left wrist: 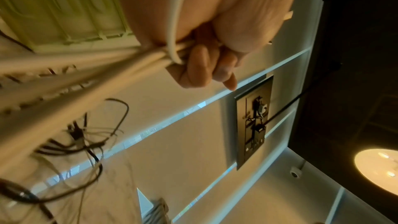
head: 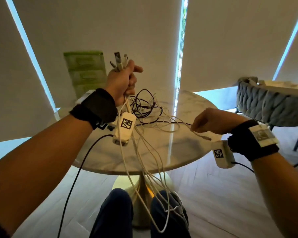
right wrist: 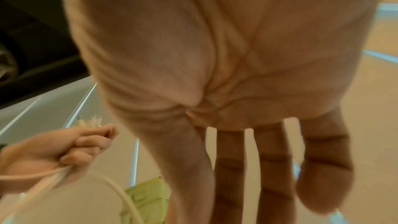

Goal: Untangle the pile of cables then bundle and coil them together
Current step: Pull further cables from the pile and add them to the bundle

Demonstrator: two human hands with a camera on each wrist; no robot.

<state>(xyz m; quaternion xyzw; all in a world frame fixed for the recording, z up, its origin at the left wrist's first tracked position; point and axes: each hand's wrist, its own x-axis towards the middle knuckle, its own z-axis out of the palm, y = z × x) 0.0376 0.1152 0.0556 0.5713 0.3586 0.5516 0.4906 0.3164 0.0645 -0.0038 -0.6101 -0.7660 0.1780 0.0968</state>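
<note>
Left hand (head: 122, 81) raised, fist clenched round a bunch of white cables (head: 127, 107); right hand (head: 211, 121) pinching one thin white cable (head: 200, 134) near its plug.

The gripped cables trail down past the round marble table (head: 162, 157) onto the person's lap; dark brown cables (head: 144, 107) lie tangled on the tabletop, between the hands.
</note>
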